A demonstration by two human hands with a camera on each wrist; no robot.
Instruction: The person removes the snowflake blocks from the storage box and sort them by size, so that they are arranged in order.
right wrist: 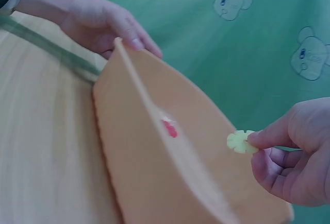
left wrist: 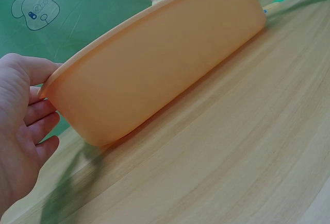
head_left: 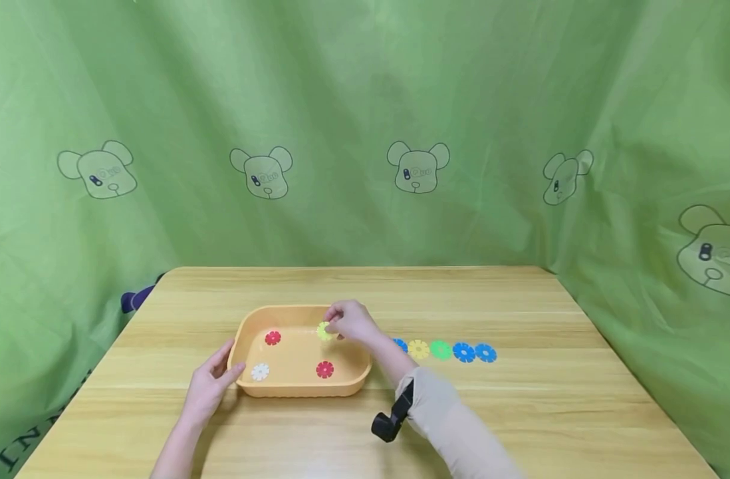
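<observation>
The person's left hand (head_left: 208, 384) grips the near left end of an orange tray (head_left: 299, 391), thumb over the rim and the other fingers against the outside, a little spread. Just inside that end lies a white flower disc (head_left: 260, 371), with a red disc (head_left: 325, 370) on the tray floor to its right and another red disc (head_left: 272, 338) farther back on the left. The right hand (head_left: 356, 322) reaches over the tray's far right part, thumb and forefinger pinching a pale yellow disc (right wrist: 240, 141) by its edge, the remaining fingers curled in; the disc is held above the tray floor.

In the left wrist view the tray wall hides the tray's inside and most of the right hand. The right forearm, in a beige sleeve (head_left: 461, 426) with a black strap device (head_left: 391, 419), covers part of a blue disc (head_left: 401, 345) on the table (head_left: 305, 439). That disc begins a row right of the tray: then a deeper yellow disc (head_left: 419, 349), a green disc (head_left: 441, 350) and two more blue discs (head_left: 475, 352). Beyond the table hangs a green curtain (head_left: 341, 226) printed with bear heads, the rightmost cut off by the frame
</observation>
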